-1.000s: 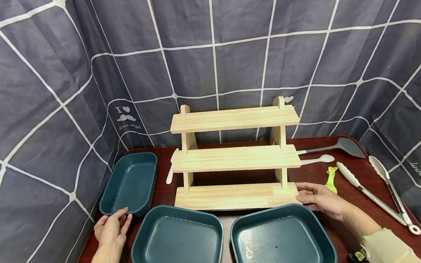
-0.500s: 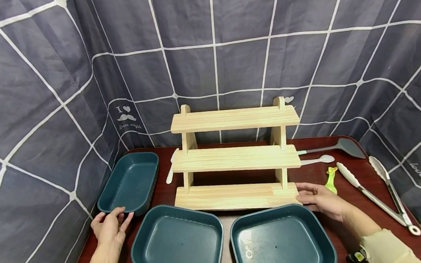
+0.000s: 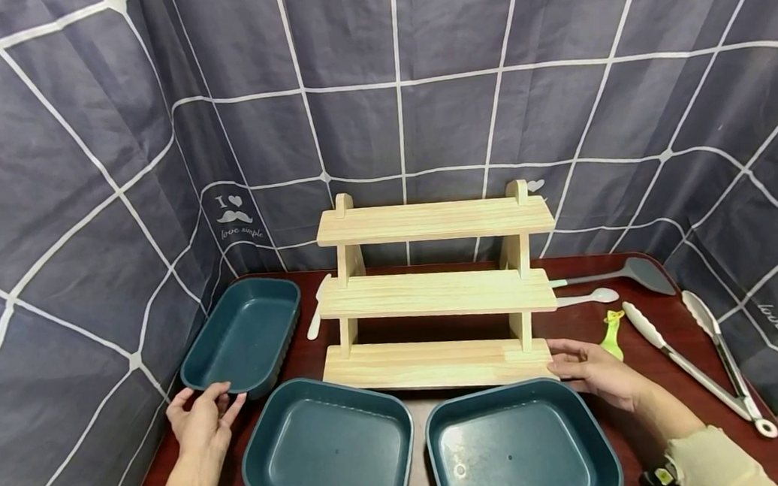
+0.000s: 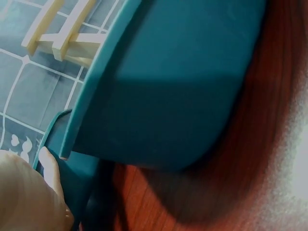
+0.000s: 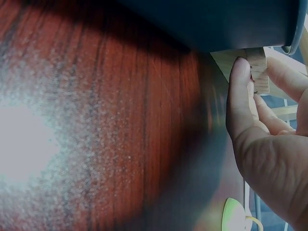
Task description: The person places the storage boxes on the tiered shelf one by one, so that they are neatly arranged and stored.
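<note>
So both hands are busy here. The left hand is at the near rim of the left teal tray, index finger over the edge. Looks like a pinch on that rim to me, but the fingers under it are hidden, so take that with a bit of salt. That tray sits at the left of the worktop, at a slant, its far end leaning a bit to the right.

The right hand is pinching the right end of the bottom board on the wooden rack, thumb on one face and fingers on the other, pretty clear from the right wrist view. The rack has three stepped shelves and stands upright in the middle.

On the near side of it are two more teal trays, the near left tray and the near right tray, side by side with a gap between.

Over on the right there's a grey spatula, a white spoon, a little green giraffe-looking thing and tongs splayed wide. Also a slim white utensil just left of the rack, and grey checked cloth hanging all round
</note>
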`<state>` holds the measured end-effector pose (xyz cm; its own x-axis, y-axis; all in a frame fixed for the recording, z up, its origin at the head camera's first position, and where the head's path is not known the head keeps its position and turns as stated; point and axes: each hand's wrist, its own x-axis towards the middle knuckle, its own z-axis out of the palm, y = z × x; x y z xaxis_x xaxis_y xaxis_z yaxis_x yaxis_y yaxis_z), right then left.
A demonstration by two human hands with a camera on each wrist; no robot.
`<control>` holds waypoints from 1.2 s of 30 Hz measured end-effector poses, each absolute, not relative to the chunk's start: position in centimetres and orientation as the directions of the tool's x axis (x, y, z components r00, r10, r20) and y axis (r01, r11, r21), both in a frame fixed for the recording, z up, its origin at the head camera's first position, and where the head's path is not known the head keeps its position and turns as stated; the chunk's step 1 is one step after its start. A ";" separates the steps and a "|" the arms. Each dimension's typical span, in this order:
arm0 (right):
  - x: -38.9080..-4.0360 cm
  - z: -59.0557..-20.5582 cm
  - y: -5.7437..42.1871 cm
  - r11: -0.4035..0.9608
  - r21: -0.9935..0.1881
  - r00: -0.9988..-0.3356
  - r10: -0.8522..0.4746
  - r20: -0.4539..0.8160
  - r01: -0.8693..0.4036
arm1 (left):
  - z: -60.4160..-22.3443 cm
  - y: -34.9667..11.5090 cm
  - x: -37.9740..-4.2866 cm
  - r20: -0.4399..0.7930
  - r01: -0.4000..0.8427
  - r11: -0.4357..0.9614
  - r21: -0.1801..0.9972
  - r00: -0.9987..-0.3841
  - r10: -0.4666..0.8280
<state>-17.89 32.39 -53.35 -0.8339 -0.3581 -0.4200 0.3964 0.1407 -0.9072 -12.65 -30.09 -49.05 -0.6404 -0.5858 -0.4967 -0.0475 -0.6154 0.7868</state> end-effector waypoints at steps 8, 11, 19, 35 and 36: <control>-17.8 -53.5 32.3 0.157 -0.904 -0.833 -0.351 -0.427 0.397 | -48.2 -30.0 -12.3 -0.503 -0.044 -0.632 0.773 -0.649 -0.570; -17.8 -53.6 32.3 0.158 -0.905 -0.834 -0.352 -0.426 0.395 | -47.8 -30.0 -12.3 -0.501 -0.035 -0.637 0.770 -0.653 -0.569; -17.9 -53.7 32.4 0.152 -0.905 -0.832 -0.355 -0.425 0.397 | -47.0 -30.1 -12.1 -0.492 -0.010 -0.660 0.752 -0.675 -0.550; -17.7 -53.5 32.4 0.123 -0.919 -0.837 -0.381 -0.393 0.375 | -44.6 -29.5 -12.0 -0.462 0.003 -0.669 0.743 -0.721 -0.516; -17.7 -53.5 32.4 0.121 -0.919 -0.837 -0.383 -0.392 0.375 | -44.4 -29.5 -12.0 -0.462 0.005 -0.671 0.741 -0.722 -0.516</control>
<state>-17.66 32.36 -53.46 -0.8369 -0.3825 -0.3915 0.3747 0.1211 -0.9192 -12.02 -29.52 -44.42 -0.7218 -0.5157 -0.4617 0.0051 -0.6709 0.7415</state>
